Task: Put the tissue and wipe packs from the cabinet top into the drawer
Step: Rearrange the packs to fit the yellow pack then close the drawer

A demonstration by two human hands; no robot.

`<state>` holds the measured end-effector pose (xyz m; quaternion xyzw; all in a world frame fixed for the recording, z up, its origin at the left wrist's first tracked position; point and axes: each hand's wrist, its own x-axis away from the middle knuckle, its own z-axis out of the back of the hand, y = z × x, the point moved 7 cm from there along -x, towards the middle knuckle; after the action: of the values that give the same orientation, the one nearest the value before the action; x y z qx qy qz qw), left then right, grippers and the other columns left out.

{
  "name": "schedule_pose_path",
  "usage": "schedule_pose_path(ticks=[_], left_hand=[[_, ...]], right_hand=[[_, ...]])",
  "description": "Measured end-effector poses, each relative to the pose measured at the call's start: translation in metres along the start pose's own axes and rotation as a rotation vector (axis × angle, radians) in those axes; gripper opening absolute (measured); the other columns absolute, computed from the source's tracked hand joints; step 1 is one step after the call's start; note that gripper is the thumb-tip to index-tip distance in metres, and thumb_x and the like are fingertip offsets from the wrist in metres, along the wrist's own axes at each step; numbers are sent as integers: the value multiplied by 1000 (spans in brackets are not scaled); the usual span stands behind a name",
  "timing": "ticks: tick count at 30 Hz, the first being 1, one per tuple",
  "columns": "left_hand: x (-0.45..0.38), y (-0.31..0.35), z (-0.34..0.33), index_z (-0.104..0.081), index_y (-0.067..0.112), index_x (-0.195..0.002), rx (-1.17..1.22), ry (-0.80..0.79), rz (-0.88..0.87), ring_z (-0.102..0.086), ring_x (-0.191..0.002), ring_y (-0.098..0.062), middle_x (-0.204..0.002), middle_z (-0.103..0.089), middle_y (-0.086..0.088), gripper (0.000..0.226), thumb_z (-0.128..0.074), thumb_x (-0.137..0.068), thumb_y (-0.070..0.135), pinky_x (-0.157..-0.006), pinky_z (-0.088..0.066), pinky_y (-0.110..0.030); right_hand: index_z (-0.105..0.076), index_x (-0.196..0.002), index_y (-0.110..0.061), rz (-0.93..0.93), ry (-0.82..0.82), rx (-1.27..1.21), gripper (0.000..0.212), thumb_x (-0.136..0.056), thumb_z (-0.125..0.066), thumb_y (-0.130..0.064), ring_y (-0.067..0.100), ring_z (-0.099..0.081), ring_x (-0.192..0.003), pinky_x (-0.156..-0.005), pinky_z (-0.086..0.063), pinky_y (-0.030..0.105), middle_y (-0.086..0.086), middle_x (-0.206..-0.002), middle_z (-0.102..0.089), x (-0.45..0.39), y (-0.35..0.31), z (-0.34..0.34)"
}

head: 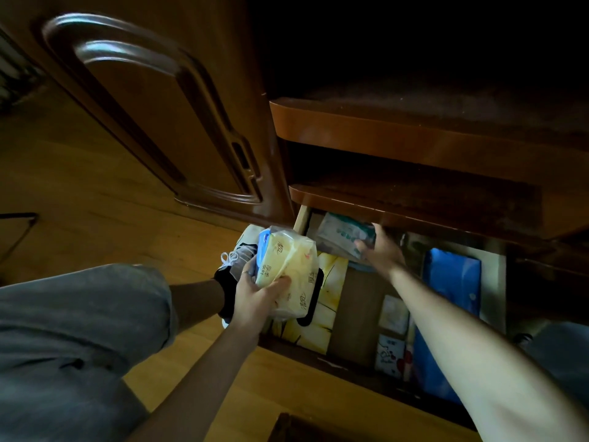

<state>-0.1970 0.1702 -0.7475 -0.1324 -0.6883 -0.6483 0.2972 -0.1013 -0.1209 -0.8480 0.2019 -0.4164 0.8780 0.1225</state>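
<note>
My left hand [255, 291] grips a yellow tissue pack [291, 269] with a blue pack [263, 250] stacked behind it, held over the left end of the open drawer [301, 218]. My right hand [381, 250] reaches into the drawer's back left corner and holds a white and green wipe pack [342, 236], partly under the cabinet's lower shelf. Inside the drawer lie a yellow patterned box [328, 301], a blue pack [452, 282] and small tissue packets [393, 314].
Two wooden shelves [414, 202] overhang the drawer's back. A carved cabinet door [153, 116] stands to the left. My bent knee in grey trousers [79, 330] and a shoe [236, 253] are on the wooden floor beside the drawer.
</note>
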Motion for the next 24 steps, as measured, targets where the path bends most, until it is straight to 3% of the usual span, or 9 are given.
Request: schedule_pose_path(ticks=[2, 4, 6, 9, 11, 13, 15, 18, 24], left_hand=[[0, -1, 0, -52, 26, -136, 8, -10, 7, -75, -89, -11, -111, -72, -1, 65, -79, -82, 3, -61, -61, -32], [-1, 0, 0, -52, 24, -138, 20, -17, 11, -75, -93, -17, -115, -72, -4, 66, -78, -82, 3, -64, -62, -36], [-1, 2, -1, -52, 24, -137, 35, -19, 15, -75, -93, -18, -115, -72, -5, 65, -78, -82, 2, -63, -62, -38], [-3, 2, -2, -52, 25, -137, 41, -29, 26, -74, -95, -20, -117, -72, -5, 64, -78, -82, 3, -69, -63, -45], [-4, 1, -3, -53, 26, -136, 38, -28, 39, -74, -95, -20, -115, -72, -3, 64, -79, -82, 3, -73, -63, -50], [-5, 0, -5, -52, 26, -138, 36, -25, 45, -74, -94, -20, -113, -72, -2, 66, -79, -82, 3, -75, -63, -51], [-6, 2, -8, -52, 25, -138, 46, -34, 40, -75, -90, -18, -111, -73, -1, 66, -77, -83, 0, -69, -64, -44], [-6, 4, -12, -50, 23, -139, 55, -61, 35, -76, -87, -14, -110, -72, -2, 66, -76, -83, -3, -60, -61, -34], [-4, 2, -13, -50, 20, -141, 33, -56, 38, -74, -94, -20, -117, -71, -8, 68, -76, -83, -2, -64, -62, -35]], right_hand=[[-34, -154, -32, -22, -89, 28, 64, -96, -50, -53, 27, -57, -120, -89, -40, 37, 2, -141, -57, -6, -3, -1], [-44, -149, -29, -17, -123, 76, 72, -83, -45, -58, 30, -55, -125, -91, -37, 36, 5, -142, -57, -16, -11, 1], [-48, -143, -26, -48, -159, 116, 74, -78, -44, -62, 33, -50, -129, -103, -39, 45, 11, -145, -53, -27, -15, -2], [-22, -159, -33, -127, -202, 233, 76, -93, -41, -66, 41, -11, -153, -115, -21, 67, 8, -169, -15, -33, -4, -15], [-11, -162, -38, -144, -196, 212, 75, -98, -37, -66, 41, -3, -155, -113, -19, 71, 1, -171, 3, -27, 0, -23], [-17, -160, -38, -93, -157, 253, 73, -96, -37, -67, 41, -12, -153, -111, -26, 67, 2, -171, -5, -21, -2, -27], [-26, -155, -37, -29, -117, 347, 67, -95, -39, -63, 40, -20, -150, -109, -30, 62, 6, -165, -21, -19, -5, -26], [-30, -151, -36, 17, -127, 393, 57, -98, -41, -53, 38, -21, -151, -112, -29, 61, 8, -161, -30, -19, -5, -23], [-24, -158, -36, 82, -128, 446, 60, -100, -39, -29, 33, -14, -153, -117, -27, 59, 0, -168, -19, -27, -34, -35]])
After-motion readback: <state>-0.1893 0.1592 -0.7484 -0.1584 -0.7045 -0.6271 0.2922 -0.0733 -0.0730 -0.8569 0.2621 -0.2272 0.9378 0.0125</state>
